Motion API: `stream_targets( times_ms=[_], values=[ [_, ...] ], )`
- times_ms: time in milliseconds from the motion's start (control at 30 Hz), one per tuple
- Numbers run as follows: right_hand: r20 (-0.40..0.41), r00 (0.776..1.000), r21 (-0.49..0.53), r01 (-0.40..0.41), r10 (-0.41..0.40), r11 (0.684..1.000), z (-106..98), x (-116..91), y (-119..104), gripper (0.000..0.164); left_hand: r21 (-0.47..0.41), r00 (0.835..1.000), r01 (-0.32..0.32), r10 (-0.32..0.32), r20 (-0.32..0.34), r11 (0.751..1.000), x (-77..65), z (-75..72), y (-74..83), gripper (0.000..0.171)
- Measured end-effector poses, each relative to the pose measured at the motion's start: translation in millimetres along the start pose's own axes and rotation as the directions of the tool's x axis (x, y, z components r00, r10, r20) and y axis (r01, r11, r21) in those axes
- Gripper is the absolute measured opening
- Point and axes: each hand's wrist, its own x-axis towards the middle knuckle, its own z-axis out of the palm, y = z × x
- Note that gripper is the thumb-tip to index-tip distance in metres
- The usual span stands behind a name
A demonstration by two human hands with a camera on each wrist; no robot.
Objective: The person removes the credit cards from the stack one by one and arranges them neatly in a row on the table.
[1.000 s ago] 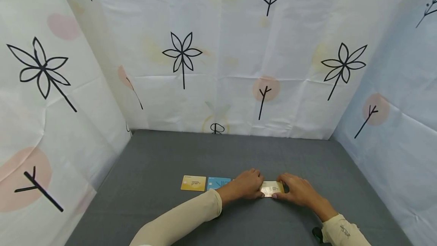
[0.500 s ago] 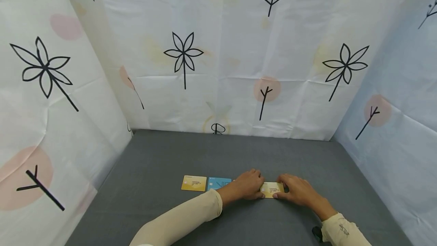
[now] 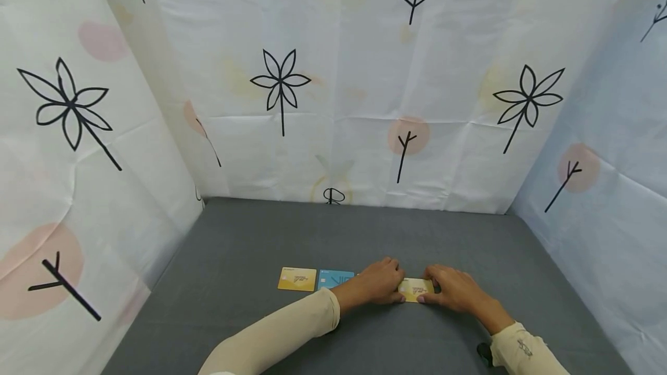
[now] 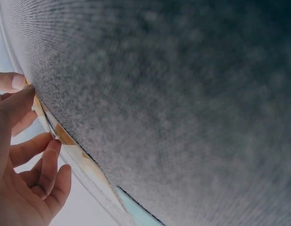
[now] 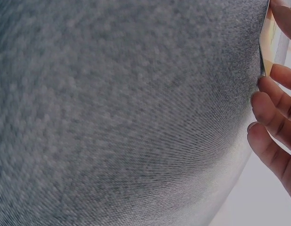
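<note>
In the head view, a yellow bank card [image 3: 416, 290] lies at the table's right of centre, between my two hands. My left hand [image 3: 376, 282] holds its left end, thumb at the near corner and fingers at the far side. My right hand [image 3: 455, 289] grips the right end, the thumb on the near edge and the index finger at the far edge. The right wrist view catches part of the yellow card [image 5: 267, 44] beside the right fingers. Another card [image 4: 84, 157], with pale and yellow parts, shows below the left fingers in the left wrist view, largely covered in the head view.
Left of my hands, a yellow card [image 3: 297, 279] and a blue card [image 3: 335, 278] lie in a row on the grey cloth-covered table [image 3: 250, 236]. White patterned curtains [image 3: 333, 74] enclose the table's back and sides. A small black object [image 3: 484, 355] is by the right sleeve.
A second ago the held card shone with bright glare; its printed yellow face now shows plainly and it sits slightly lower in view. Both hands have hardly moved.
</note>
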Motion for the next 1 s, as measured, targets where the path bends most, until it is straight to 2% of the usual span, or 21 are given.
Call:
stream_targets(
  times_ms=[200,633,833,933,1000],
  values=[
    [-0.015,1.0,-0.003,0.025,-0.025,1.0,2,1,1,0.042,0.002,1.0,-0.002,0.002,0.003,1.0,-1.3,-1.3,-0.9,0.04],
    [-0.012,1.0,0.015,0.011,-0.011,1.0,4,3,-1,0.042,0.028,1.0,-0.011,0.011,0.005,1.0,-6.8,-5.1,-2.2,0.039],
    [0.003,0.999,0.021,-0.032,0.032,0.999,1,4,-1,0.043,0.005,0.999,-0.013,0.013,0.029,1.0,-7.2,-8.2,-5.0,0.042],
    [-0.018,0.999,0.017,-0.041,0.042,0.999,-2,3,0,0.047,-0.009,0.999,-0.015,0.015,0.033,1.0,-8.1,-9.2,-7.2,0.046],
    [-0.047,0.999,0.004,-0.019,0.02,1.0,-4,3,0,0.051,-0.016,0.999,-0.015,0.015,0.032,1.0,-9.4,-9.8,-9.0,0.051]
  ],
)
